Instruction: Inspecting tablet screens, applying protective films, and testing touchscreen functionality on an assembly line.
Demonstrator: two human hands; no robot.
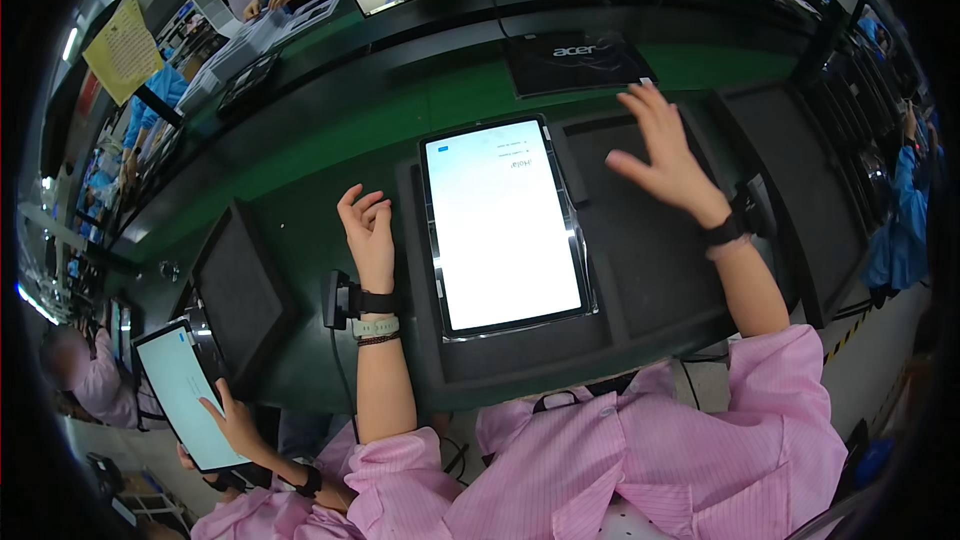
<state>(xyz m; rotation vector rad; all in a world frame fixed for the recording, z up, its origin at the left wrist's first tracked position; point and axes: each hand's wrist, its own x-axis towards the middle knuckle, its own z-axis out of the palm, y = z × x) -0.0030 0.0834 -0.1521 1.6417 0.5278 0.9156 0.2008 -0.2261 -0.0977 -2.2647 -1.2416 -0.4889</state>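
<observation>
tablet (503,225) flat in dark tray (640,270), screen lit white | left hand (368,232) just left of it, fingers loosely curled, empty | right hand (665,152) over tray right of tablet, spread wide, empty

An electronics factory line: a long green-topped table (330,155) carries black foam trays (650,260) and lit white-screened tablets (500,225), with workers in blue smocks (165,90) alongside.
</observation>
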